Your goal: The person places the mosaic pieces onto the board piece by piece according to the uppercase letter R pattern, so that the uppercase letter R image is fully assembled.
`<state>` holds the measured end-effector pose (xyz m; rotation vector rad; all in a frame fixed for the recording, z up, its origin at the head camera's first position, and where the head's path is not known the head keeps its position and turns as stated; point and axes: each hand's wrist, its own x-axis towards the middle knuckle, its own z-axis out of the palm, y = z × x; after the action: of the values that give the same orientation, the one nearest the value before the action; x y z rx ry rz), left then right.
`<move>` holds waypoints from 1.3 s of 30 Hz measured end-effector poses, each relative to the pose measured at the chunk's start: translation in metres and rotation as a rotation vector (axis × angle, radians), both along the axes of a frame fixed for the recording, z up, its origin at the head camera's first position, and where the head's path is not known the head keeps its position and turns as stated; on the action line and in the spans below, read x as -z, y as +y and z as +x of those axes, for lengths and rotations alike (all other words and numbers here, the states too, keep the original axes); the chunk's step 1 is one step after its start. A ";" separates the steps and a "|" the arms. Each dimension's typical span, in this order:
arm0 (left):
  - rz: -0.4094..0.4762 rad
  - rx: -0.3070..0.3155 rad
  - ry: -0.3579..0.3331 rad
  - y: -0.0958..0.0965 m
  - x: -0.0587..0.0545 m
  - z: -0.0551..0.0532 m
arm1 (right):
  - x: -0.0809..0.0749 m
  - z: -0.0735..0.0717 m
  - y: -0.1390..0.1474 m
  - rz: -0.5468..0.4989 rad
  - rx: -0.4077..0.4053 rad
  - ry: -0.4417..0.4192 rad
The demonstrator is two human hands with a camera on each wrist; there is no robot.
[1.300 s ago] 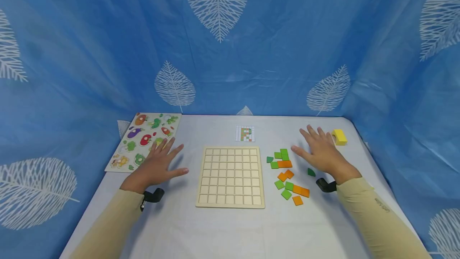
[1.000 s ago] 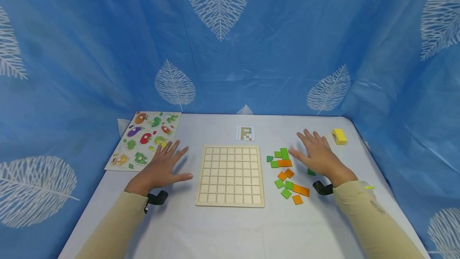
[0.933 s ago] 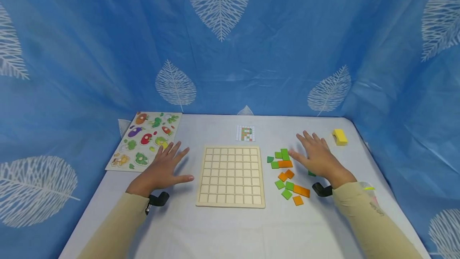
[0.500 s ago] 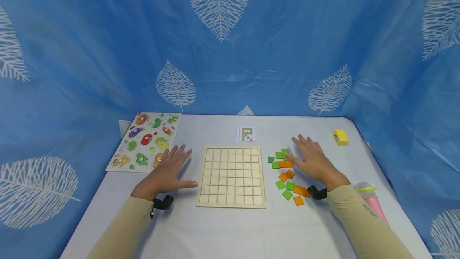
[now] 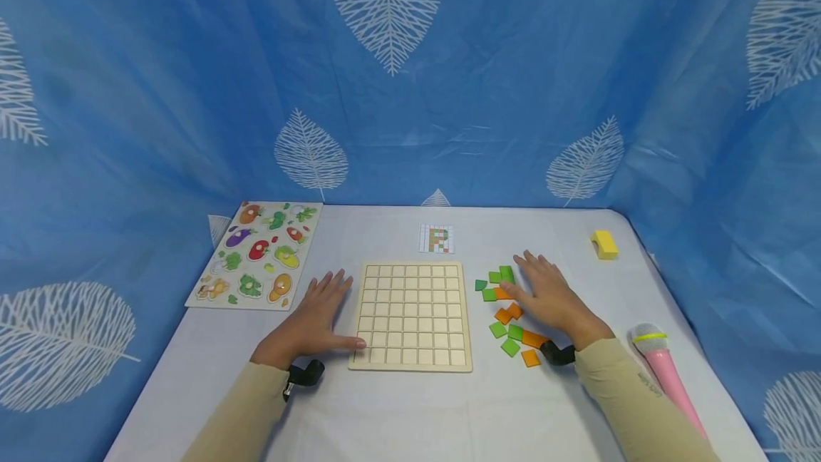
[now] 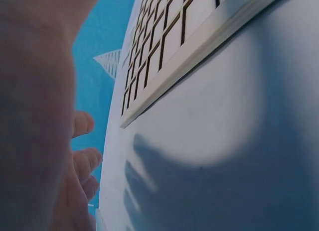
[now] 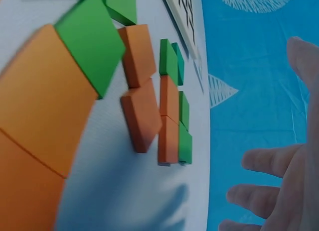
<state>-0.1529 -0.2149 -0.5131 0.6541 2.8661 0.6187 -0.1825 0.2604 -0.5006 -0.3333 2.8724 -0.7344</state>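
Note:
My left hand (image 5: pixel 312 324) hovers with spread fingers at the left edge of a square wooden grid board (image 5: pixel 411 316); its thumb overlaps the board's lower left corner in the head view. In the left wrist view a hand shadow falls on the cloth beside the board. My right hand (image 5: pixel 553 297), fingers spread and holding nothing, hangs over the right side of a loose group of flat tiles. Among these are green square tiles (image 5: pixel 498 329), orange square tiles (image 5: pixel 530 358) and a dark green rounded piece (image 5: pixel 481 284). The right forearm and hand hide part of the group.
A small card (image 5: pixel 437 239) with a coloured grid pattern lies behind the board. At the back left is a vegetable picture puzzle (image 5: pixel 259 252). On the right are a yellow arch block (image 5: pixel 605 244) and a pink toy microphone (image 5: pixel 668 376). Blue leaf-patterned curtains enclose the white table (image 5: pixel 410 419).
Both hands have moved inward and slightly down, the left to the board's edge, the right over the tiles. The microphone has come into sight from behind the right sleeve. Tiles and board stay put.

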 end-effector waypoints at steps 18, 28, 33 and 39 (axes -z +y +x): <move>0.036 -0.035 -0.035 0.021 0.022 0.014 | 0.021 0.008 -0.007 -0.057 0.021 0.007; 0.047 -0.078 -0.069 0.023 0.024 0.019 | 0.025 0.010 -0.007 -0.085 -0.016 0.030; 0.064 -0.078 -0.078 0.026 0.020 0.023 | 0.029 0.011 -0.008 -0.098 -0.038 0.051; 0.077 -0.052 -0.067 0.028 0.023 0.026 | 0.029 0.013 -0.009 -0.107 -0.037 0.070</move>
<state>-0.1266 -0.1865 -0.5364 0.5599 2.8168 0.7468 -0.1699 0.2514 -0.5298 -0.4329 2.8899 -0.8887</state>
